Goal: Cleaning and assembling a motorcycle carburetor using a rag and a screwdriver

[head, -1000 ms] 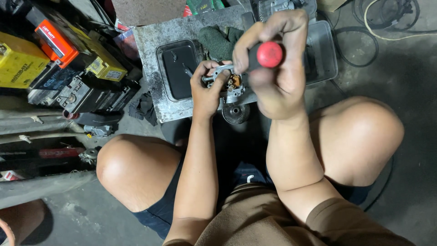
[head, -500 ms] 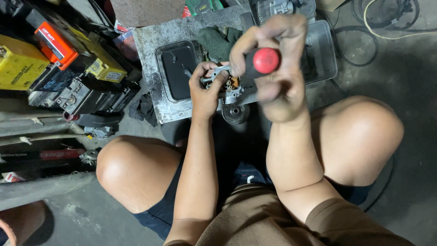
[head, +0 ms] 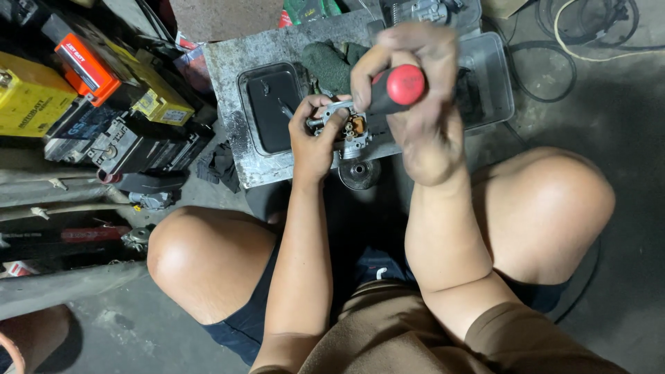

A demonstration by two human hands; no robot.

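The right hand (head: 422, 104) wraps a screwdriver with a black grip and a round red butt cap (head: 404, 84). Under the left hand (head: 315, 135) sits a silver-grey cast metal part with a small orange-brown piece inside (head: 353, 131). Just left of that hand lies a black rectangular tray (head: 270, 111) on a mottled grey slab desk (head: 228, 76). Above the hands rests a dark green cloth (head: 329, 62). Far left of them stand yellow boxes (head: 28, 100) and an orange-and-black box (head: 86, 66).

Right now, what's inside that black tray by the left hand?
The black tray holds a thin metal tool near its right edge. The left hand covers that corner, so anything beneath stays hidden.
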